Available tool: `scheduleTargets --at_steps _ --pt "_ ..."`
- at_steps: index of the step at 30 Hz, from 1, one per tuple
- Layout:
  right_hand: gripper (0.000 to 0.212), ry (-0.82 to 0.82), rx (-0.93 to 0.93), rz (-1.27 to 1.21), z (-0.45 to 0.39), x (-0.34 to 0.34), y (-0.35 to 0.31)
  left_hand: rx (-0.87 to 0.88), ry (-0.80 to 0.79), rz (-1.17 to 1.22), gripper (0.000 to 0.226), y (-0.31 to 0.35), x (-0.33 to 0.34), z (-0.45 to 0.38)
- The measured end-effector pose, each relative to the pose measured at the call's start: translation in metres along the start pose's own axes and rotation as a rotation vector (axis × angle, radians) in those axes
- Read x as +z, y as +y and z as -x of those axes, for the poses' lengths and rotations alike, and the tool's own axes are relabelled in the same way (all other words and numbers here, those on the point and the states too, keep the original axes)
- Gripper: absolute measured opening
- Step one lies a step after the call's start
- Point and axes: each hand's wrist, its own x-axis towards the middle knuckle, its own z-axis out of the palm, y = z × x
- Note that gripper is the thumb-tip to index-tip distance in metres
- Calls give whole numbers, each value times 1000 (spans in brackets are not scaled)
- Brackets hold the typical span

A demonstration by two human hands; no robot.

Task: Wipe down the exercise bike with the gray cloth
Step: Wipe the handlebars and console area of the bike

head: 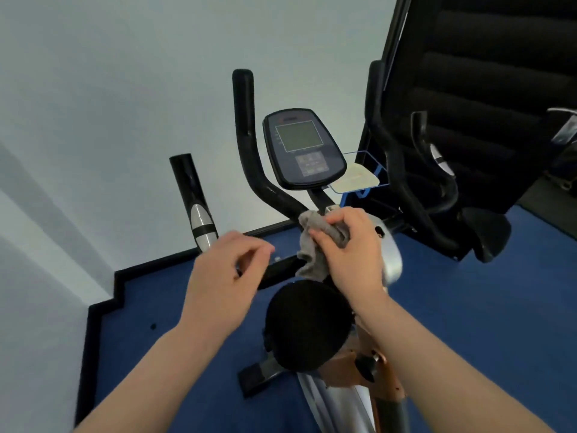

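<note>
The exercise bike (390, 260) stands below me, with a black seat (307, 326), black handlebars (249, 145) and a dark console (304, 148) with a grey screen. My right hand (349, 248) grips the bunched gray cloth (315, 245) against the base of the handlebar stem, just under the console. A corner of the cloth hangs down toward the seat. My left hand (224, 276) hovers to the left of the cloth with fingers loosely curled, holding nothing.
A side handle (195, 204) with a silver grip rises at the left. A large black machine (474, 104) stands at the back right. A blue rack (362, 176) sits behind the console. The floor is blue carpet (484, 307); a pale wall is close ahead.
</note>
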Motion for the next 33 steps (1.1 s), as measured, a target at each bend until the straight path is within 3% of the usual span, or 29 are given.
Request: scheduleTargets --at_steps 3,6,8,12,14,19,23,33 --pt "19 -17 -70 23 8 -6 8 55 200 -31 16 -4 -33 -49" --pt "17 -74 -127 34 -16 1 0 138 175 -207 13 -14 -55 -112" --pt "14 -119 -155 57 -36 10 -11 156 63 -367 15 -24 -59 -149" --pt "15 -137 -164 38 -34 10 -8 -42 -329 -587 29 -41 -59 -187" --pt "17 -132 -190 43 -28 7 -4 -63 -387 -581 35 -47 -58 -191" --pt "16 -230 -195 63 -67 35 -31 69 -261 -649 50 -54 -56 -186" --pt "19 -248 -180 8 -66 38 -24 75 -243 -653 63 -59 -55 -185" --pt "18 -278 -203 -6 -79 47 -34 204 -147 -617 61 -68 -53 -184"
